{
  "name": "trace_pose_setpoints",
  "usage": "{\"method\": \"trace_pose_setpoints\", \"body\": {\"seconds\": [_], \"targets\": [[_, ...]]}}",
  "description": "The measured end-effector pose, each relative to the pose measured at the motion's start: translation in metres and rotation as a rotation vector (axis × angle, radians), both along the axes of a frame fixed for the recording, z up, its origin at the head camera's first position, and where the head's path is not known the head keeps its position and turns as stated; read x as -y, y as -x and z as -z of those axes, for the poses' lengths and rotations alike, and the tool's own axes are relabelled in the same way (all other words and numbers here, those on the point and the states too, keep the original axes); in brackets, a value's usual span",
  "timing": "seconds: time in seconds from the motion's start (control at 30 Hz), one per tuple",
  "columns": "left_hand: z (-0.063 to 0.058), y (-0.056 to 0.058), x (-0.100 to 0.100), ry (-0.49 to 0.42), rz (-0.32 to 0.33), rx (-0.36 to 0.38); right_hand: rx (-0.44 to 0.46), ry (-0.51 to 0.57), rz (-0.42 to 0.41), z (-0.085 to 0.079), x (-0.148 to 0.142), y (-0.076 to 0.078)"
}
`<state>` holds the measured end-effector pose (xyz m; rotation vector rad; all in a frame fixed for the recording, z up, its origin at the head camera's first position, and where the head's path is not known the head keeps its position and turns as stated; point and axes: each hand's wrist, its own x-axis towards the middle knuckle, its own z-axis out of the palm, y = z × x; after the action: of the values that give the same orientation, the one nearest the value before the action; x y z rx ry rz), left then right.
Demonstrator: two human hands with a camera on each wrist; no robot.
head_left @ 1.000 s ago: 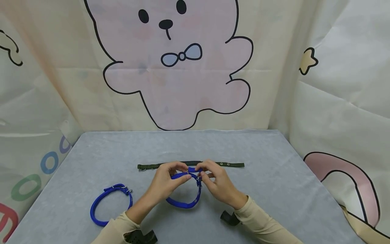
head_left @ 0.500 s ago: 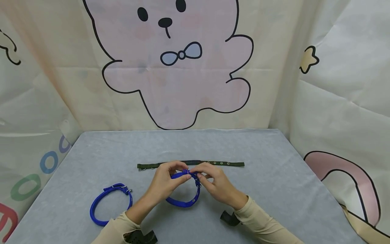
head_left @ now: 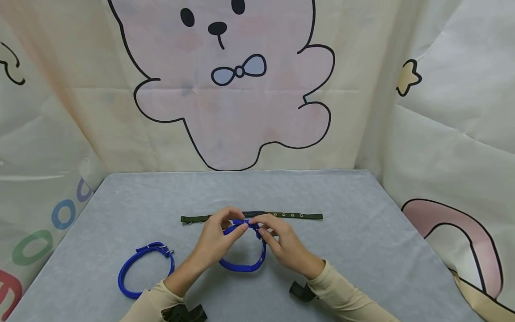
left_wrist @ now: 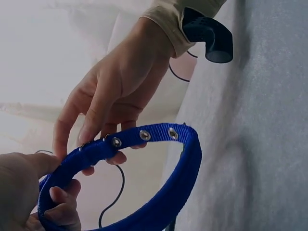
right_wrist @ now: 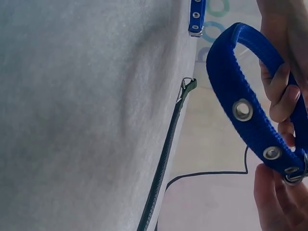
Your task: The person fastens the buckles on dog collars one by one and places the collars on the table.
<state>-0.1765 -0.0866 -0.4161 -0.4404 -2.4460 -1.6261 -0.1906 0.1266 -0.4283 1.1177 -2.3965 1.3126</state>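
Note:
Between both hands hangs a blue webbing dog collar (head_left: 241, 268), fastened into a loop and raised off the table. My left hand (head_left: 217, 235) pinches its upper left part between thumb and fingers. My right hand (head_left: 289, 246) pinches the strap beside the buckle, its fingertips almost meeting the left ones. In the left wrist view, metal eyelets run along the collar (left_wrist: 180, 175) close to the right fingers. The right wrist view shows the eyelets and part of the metal buckle (right_wrist: 294, 178) at the fingertips. Fingers partly hide the strap's overlap.
A second blue collar (head_left: 128, 273), also looped, lies on the grey table (head_left: 342, 197) to the left. Behind the hands a dark green collar (head_left: 307, 217) with eyelets lies stretched out straight. Printed cloth (head_left: 241, 116) walls in the back and sides.
The right fingertips have moved left toward the left hand, bringing the collar's short upper strap section with them. The left hand has risen slightly. The other collars stay put.

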Motion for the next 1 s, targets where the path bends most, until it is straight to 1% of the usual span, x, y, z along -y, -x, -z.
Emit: {"method": "trace_pose_setpoints", "body": {"seconds": [0.1, 0.13, 0.2, 0.27, 0.33, 0.4, 0.47, 0.53, 0.6, 0.7, 0.77, 0.87, 0.93, 1.0], "targets": [[0.001, 0.000, 0.001, 0.009, 0.037, -0.008, -0.001, 0.003, -0.006, -0.001, 0.000, -0.001], [0.001, 0.000, 0.002, -0.002, 0.048, -0.005, 0.009, 0.006, -0.004, -0.001, 0.000, -0.001], [0.000, 0.000, 0.003, -0.030, 0.051, 0.005, 0.046, 0.017, 0.004, -0.002, 0.000, -0.002], [-0.002, 0.000, 0.003, -0.070, 0.038, 0.021, 0.093, 0.029, 0.011, -0.002, 0.000, -0.002], [-0.004, 0.000, 0.003, -0.110, 0.004, 0.039, 0.133, 0.040, 0.009, -0.003, 0.000, -0.002], [-0.005, 0.000, 0.004, -0.129, -0.039, 0.048, 0.169, 0.048, -0.007, -0.002, 0.000, -0.002], [-0.006, 0.001, 0.005, -0.137, -0.068, 0.051, 0.190, 0.054, -0.023, -0.002, 0.000, -0.001], [-0.006, 0.003, 0.008, -0.134, -0.074, 0.049, 0.221, 0.076, -0.038, -0.001, -0.001, 0.000], [-0.007, 0.005, 0.012, -0.116, -0.061, 0.043, 0.257, 0.101, -0.051, -0.001, -0.001, 0.003], [-0.009, 0.007, 0.022, -0.065, -0.008, 0.042, 0.330, 0.156, -0.083, -0.002, 0.000, 0.007], [-0.011, 0.007, 0.030, -0.015, 0.043, 0.053, 0.373, 0.174, -0.108, -0.003, 0.001, 0.010], [-0.012, 0.006, 0.046, 0.067, 0.159, 0.094, 0.446, 0.181, -0.141, -0.003, 0.002, 0.013], [-0.012, 0.004, 0.058, 0.099, 0.244, 0.133, 0.513, 0.176, -0.156, -0.002, 0.004, 0.013], [-0.011, 0.001, 0.070, 0.116, 0.311, 0.173, 0.590, 0.168, -0.170, -0.001, 0.007, 0.011]]}}
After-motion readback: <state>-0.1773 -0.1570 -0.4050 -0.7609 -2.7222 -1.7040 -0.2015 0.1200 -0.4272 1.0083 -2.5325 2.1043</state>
